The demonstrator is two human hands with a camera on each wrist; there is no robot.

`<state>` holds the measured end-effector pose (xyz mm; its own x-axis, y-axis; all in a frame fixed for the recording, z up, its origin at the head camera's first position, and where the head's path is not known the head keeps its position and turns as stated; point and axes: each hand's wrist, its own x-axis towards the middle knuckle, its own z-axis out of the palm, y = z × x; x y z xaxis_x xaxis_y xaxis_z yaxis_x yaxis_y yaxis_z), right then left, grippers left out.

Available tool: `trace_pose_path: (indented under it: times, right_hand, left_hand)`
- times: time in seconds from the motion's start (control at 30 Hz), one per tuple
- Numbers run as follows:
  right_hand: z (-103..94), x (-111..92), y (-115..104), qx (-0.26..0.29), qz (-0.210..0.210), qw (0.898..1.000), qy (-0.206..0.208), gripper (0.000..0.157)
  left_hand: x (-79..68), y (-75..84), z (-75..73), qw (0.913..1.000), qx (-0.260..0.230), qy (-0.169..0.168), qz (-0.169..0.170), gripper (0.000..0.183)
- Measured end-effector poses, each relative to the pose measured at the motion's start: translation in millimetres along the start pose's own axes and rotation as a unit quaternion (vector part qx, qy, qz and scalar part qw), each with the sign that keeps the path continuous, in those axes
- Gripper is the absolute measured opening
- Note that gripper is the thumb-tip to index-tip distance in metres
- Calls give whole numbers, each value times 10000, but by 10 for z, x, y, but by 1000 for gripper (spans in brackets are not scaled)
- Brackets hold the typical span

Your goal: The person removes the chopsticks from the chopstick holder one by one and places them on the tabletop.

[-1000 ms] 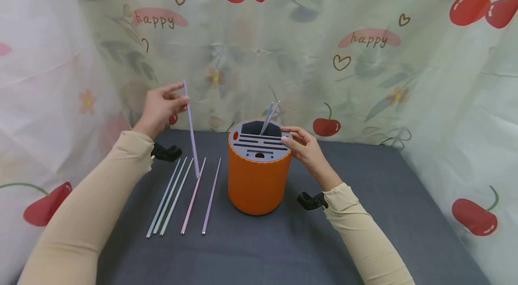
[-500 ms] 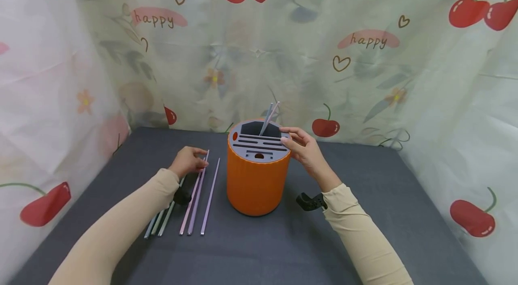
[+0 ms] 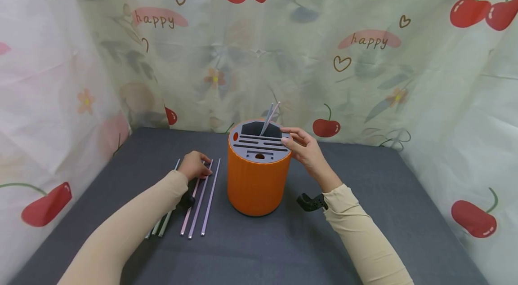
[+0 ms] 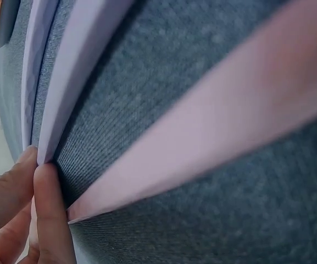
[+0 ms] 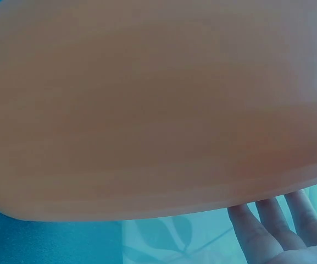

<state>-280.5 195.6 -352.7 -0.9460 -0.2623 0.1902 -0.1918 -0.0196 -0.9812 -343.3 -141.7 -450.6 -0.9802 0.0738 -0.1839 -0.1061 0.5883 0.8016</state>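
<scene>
Lavender stick (image 3: 199,204): lying left of the orange holder (image 3: 258,188), far end pinched between thumb and fingertip of the left hand (image 3: 194,166), fingertips nearly together.

Room: narrow strip of table between holder and nearest stick; wider stretch right of the holder, running to the table's slanting right edge. Far edge behind the holder, meeting the curtain.

Surface: table (image 3: 376,204), dark grey, cloth-like. Curtain (image 3: 259,28), pale, printed with cherries, flowers, hearts and "happy", behind and on both sides of the holder.

Others: second lavender stick (image 3: 211,197), between the pinched one and the holder. Pink stick (image 3: 189,211), farther left of the holder. Pale greenish sticks (image 3: 166,223), farthest left, partly hidden by the left sleeve (image 3: 121,231). Grey slotted lid (image 3: 255,155) atop the holder; two thin sticks (image 3: 267,121) leaning out of its rear opening.

In the way: right hand (image 3: 307,152), half open, thumb and fingers around the holder's right rim; black wrist device (image 3: 310,202) beneath that wrist.
</scene>
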Motion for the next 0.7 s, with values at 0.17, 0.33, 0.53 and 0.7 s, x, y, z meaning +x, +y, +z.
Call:
trace_pose_path:
  times: [0.17, 0.33, 0.53, 0.7]
  right_hand:
    - [2, -1, -11, -8, 85, 10000, 45, 38]
    - [4, 3, -14, -10, 111, 9999, 61, 36]
    - [1, 1, -11, -22, 132, 9999, 71, 36]
    - [17, 0, -18, -8, 127, 9999, 59, 37]
  left_hand:
    - [11, 14, 10, 10000, -5, -6, -77, 48]
    - [18, -2, 11, 10000, -42, -18, -30, 49]
    - [17, -3, 7, 9999, -53, -67, -101, 48]
    - [-11, 8, -25, 9995, -250, -46, -182, 45]
